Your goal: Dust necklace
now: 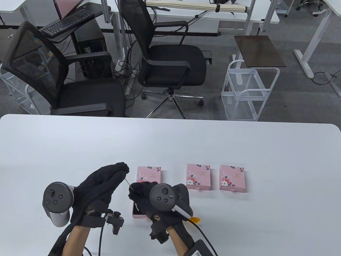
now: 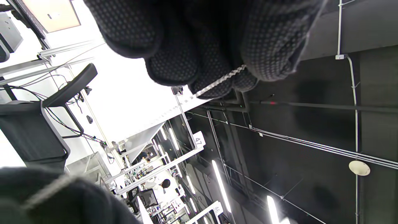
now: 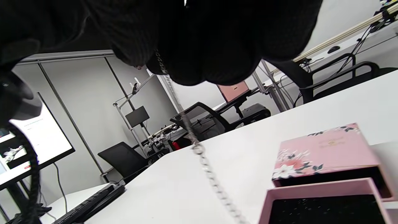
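White worktop (image 1: 80, 144), rounded far corners. On it: two closed pink floral boxes (image 1: 198, 176) (image 1: 232, 178) side by side at right; a pink floral lid (image 1: 148, 174) lying just behind an open pink box base (image 1: 139, 213), black-lined.

place: open office | evidence: black mesh swivel chairs (image 1: 170, 61), keyboard (image 1: 66, 23) on a desk, computer tower (image 1: 92, 48), white wire cart (image 1: 249, 90), grey carpet (image 1: 293, 96), lit monitor (image 3: 34, 146)
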A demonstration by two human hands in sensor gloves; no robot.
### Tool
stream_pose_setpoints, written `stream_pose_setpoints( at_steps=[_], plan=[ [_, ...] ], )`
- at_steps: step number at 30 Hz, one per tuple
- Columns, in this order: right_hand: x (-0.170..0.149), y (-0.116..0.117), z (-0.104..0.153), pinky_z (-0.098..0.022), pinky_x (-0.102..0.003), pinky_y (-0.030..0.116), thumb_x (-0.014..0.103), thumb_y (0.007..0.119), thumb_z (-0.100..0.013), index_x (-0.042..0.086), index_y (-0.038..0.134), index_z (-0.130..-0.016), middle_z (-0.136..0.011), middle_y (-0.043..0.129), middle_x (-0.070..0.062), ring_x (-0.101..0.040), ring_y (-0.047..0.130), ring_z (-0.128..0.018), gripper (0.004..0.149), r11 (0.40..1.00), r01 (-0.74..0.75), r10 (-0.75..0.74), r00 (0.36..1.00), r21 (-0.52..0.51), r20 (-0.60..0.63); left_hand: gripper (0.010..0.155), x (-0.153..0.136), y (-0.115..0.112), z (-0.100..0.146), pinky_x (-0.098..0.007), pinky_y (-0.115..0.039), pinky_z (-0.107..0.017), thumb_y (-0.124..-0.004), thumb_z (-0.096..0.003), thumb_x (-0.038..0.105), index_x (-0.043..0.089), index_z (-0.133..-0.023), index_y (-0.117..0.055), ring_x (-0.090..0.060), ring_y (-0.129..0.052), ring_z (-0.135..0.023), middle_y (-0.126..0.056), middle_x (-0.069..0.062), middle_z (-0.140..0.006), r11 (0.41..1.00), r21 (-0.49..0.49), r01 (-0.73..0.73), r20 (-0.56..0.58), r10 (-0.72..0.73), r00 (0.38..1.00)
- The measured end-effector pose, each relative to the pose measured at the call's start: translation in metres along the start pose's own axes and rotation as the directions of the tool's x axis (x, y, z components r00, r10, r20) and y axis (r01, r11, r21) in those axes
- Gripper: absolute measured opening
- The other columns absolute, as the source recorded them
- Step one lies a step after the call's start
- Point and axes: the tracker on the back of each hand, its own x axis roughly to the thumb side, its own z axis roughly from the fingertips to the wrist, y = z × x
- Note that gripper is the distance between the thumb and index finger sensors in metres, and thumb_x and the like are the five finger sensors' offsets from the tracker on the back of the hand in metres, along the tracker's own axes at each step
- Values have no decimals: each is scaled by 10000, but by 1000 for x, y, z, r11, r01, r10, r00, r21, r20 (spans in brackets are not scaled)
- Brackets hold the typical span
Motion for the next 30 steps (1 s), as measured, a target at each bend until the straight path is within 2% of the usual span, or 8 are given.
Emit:
stream_pose_setpoints(
  at_steps=[16,20,24,30],
  plan=[
    [-24,-24,5,-540,-522,773,325,798,-622,129,817,-926,-793,927,-151,-364,935,-607,362,988,-60,47,994,-144,-95,361,-17,31,-6,-415,-841,-526,-927,-502,485,308,-815,-964,-207,-968,-712,-1049,14,-782,993,87,79,-66,-73,995],
    [-25,-25,6,-536,-519,775,327,798,-622,130,818,-925,-790,929,-152,-361,939,-600,362,977,-78,57,992,-197,-109,364,-24,26,-9,-418,-841,-523,-935,-493,490,304,-804,-971,-207,-972,-706,-1054,11,-770,991,43,128,-86,-124,989],
    [-25,-25,7,-534,-518,776,326,797,-622,131,817,-925,-790,927,-149,-360,938,-600,361,968,-84,57,991,-236,-120,365,-39,11,-15,-418,-844,-517,-941,-484,498,304,-791,-978,-205,-977,-696,-1061,13,-754,969,-32,244,-91,-246,965],
    [-26,-23,8,-534,-516,777,328,791,-625,132,812,-929,-794,924,-150,-359,935,-605,363,962,-81,47,990,-262,-133,370,-55,-16,-18,-419,-845,-516,-942,-481,507,303,-787,-981,-206,-979,-695,-1065,13,-746,928,-159,338,-92,-355,930]
  ],
)
